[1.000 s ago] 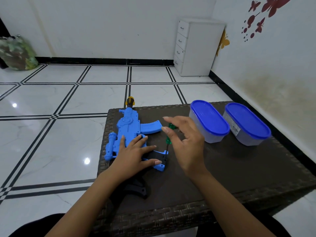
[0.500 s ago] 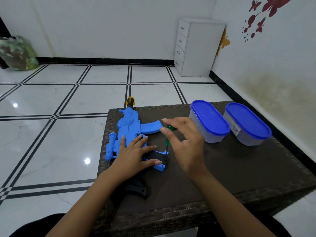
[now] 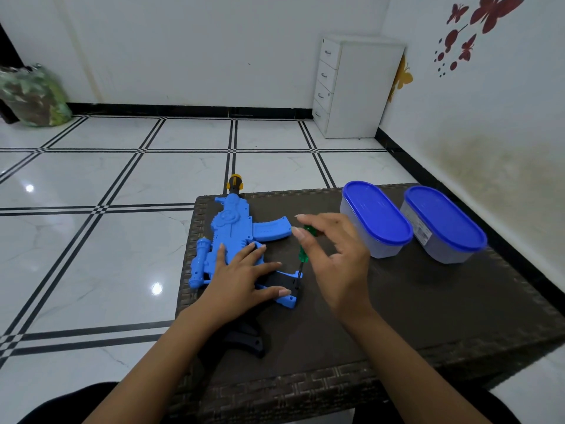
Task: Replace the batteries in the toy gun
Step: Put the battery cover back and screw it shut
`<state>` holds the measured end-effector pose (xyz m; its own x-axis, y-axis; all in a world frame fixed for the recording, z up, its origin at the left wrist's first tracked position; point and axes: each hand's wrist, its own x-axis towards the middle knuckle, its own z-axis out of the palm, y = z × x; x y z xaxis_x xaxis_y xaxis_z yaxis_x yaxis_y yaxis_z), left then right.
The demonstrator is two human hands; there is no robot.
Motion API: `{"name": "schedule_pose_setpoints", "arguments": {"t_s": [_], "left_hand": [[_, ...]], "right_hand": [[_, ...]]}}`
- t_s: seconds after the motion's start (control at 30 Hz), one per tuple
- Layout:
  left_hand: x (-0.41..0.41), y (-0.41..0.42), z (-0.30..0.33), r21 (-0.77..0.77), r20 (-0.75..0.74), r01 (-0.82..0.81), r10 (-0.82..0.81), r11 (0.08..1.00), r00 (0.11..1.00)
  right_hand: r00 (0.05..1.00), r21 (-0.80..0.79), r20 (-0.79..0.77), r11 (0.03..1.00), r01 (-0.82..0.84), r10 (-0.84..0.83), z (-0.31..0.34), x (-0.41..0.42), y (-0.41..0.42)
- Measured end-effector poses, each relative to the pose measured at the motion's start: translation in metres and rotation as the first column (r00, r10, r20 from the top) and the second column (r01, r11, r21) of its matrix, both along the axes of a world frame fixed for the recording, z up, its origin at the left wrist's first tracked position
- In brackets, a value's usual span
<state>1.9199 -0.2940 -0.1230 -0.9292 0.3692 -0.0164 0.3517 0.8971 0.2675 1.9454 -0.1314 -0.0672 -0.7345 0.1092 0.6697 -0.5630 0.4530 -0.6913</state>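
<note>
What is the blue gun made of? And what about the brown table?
The toy gun looks like moulded plastic: one flat bright blue with raised shapes pressed into it and a soft sheen. The table looks like woven wicker or rattan, probably synthetic: dark brown strips criss-cross along its edge, matte rather than shiny.

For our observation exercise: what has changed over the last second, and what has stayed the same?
Very little: the right hand shifted its fingertips slightly on the green screwdriver, as if turning it. The left hand still presses the toy gun; the two containers are unmoved.
</note>
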Motion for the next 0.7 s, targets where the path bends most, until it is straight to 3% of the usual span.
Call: {"name": "schedule_pose_setpoints", "arguments": {"t_s": [0.27,0.7], "left_hand": [[-0.0009,-0.0003,-0.0011,0.008,0.004,0.002,-0.002,1.000,1.000],[-0.0015,-0.0001,-0.0011,0.002,0.008,0.000,0.000,1.000,1.000]], "right_hand": [[0.996,-0.076,0.063,0.996,-0.055,0.060,0.0025,0.0022,0.0012],[0.999,-0.030,0.033,1.000,0.004,-0.003,0.0044,0.0002,0.0048]]}}
